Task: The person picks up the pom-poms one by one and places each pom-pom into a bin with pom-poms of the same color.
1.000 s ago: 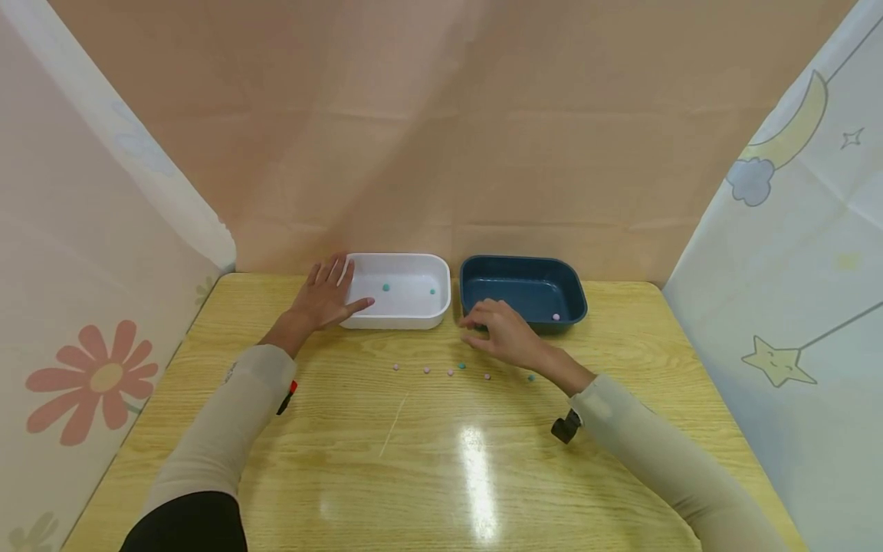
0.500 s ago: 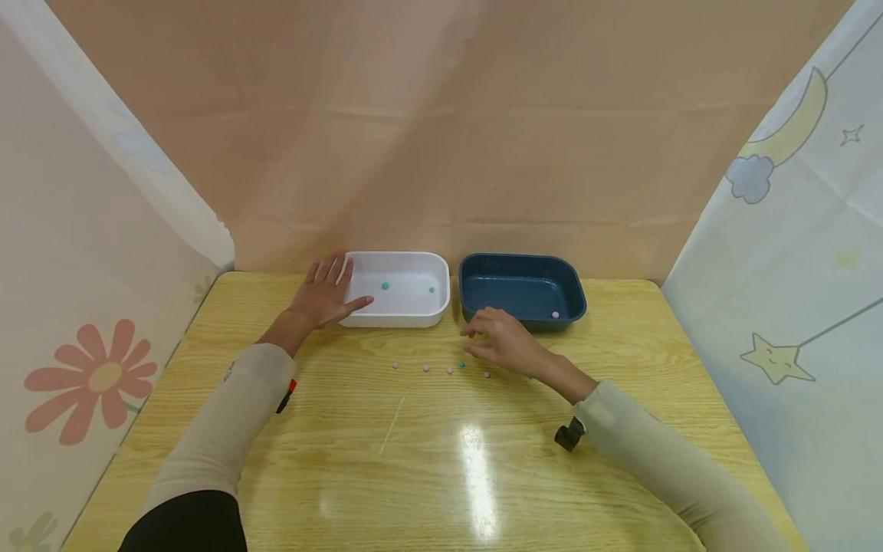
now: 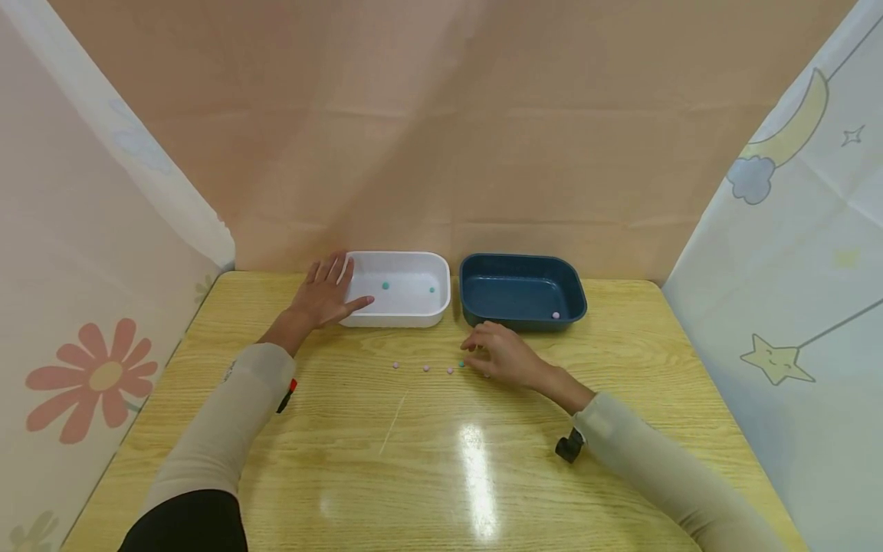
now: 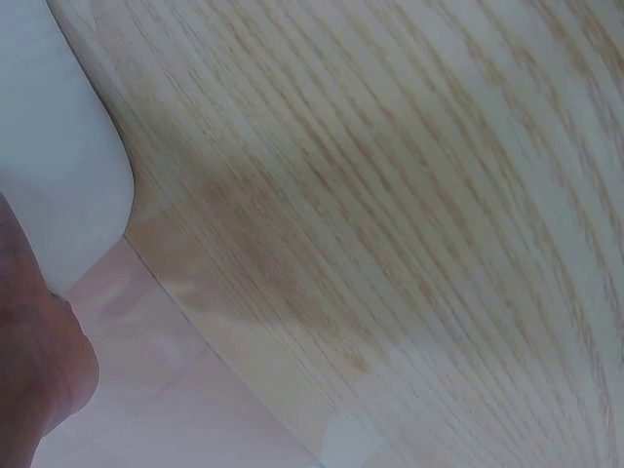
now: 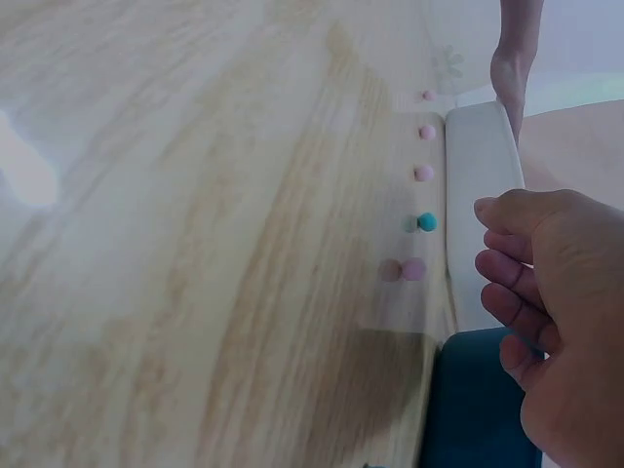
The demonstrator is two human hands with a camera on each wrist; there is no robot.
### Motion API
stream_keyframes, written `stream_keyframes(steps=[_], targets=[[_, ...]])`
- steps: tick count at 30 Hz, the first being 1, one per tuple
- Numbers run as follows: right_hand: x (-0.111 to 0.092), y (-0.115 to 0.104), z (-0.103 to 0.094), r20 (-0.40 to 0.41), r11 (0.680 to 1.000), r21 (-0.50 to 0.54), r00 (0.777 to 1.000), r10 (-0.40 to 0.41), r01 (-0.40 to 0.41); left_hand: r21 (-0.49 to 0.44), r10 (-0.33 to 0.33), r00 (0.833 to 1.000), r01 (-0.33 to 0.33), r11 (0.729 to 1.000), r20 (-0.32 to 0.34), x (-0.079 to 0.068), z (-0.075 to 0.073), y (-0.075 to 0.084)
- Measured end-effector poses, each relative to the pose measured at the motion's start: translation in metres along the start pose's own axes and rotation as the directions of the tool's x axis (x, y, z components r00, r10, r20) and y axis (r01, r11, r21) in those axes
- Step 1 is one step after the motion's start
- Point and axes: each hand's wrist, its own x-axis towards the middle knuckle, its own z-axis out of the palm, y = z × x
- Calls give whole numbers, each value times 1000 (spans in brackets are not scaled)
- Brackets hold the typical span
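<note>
My left hand (image 3: 320,299) rests on the left end of the white tray (image 3: 396,321), fingers spread and thumb over its front rim. Two teal beads (image 3: 385,286) lie inside that tray. In front of the dark blue tray (image 3: 524,316), my right hand (image 3: 507,357) hovers over the table with loosely bent fingers, and nothing shows between them in the right wrist view. Below its fingertips are a teal bead (image 5: 426,222) and a pink bead (image 5: 413,269). More pink beads (image 3: 426,369) continue the row to the left. One pink bead (image 3: 556,316) sits in the blue tray.
Both trays stand side by side at the back of the wooden table (image 3: 386,460), close to the tan backdrop (image 3: 455,153). Patterned side panels (image 3: 779,307) flank the table left and right.
My right hand has moved down and slightly toward me, away from the blue tray's front rim and lower over the row of beads. The left hand stays in place.
</note>
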Motion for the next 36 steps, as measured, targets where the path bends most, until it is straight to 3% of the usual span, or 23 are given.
stream_keyframes(steps=[15,36], targets=[[-3,7,9,15,1000,-15,1000,-16,16,-15,0,1000,0,1000,14,4,3,-4],[-2,12,18,51,999,42,998,-21,19,-20,-1,1000,1,1000,6,0,0,1]])
